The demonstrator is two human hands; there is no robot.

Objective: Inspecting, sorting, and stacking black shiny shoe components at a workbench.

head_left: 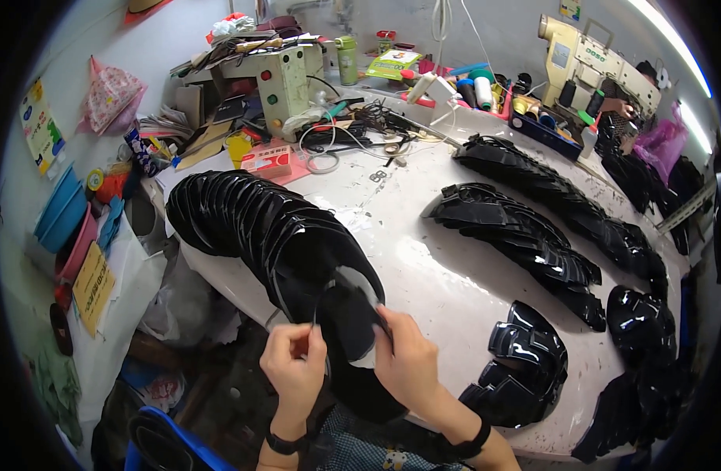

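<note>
Between my hands is a black, rounded piece [349, 318] with a pale edge, which looks like a shoe upper part. My left hand [296, 365] is closed in a pinch at its left side, near a thin dark strip or edge too small to make out. My right hand [407, 357] grips the piece's right side between thumb and fingers. Just beyond my hands, a long overlapping row of black shoe upper pieces [239, 216] runs to the back left, its nearest pieces partly behind the held one.
Glossy black uppers lie in rows [517, 235] and a small pile [525, 369] on the white table [400, 212]. Behind stand a sewing machine [604, 67], a thread tray [545, 133], a green bottle [346, 60] and cluttered tools. A blue chair [168, 439] is at lower left.
</note>
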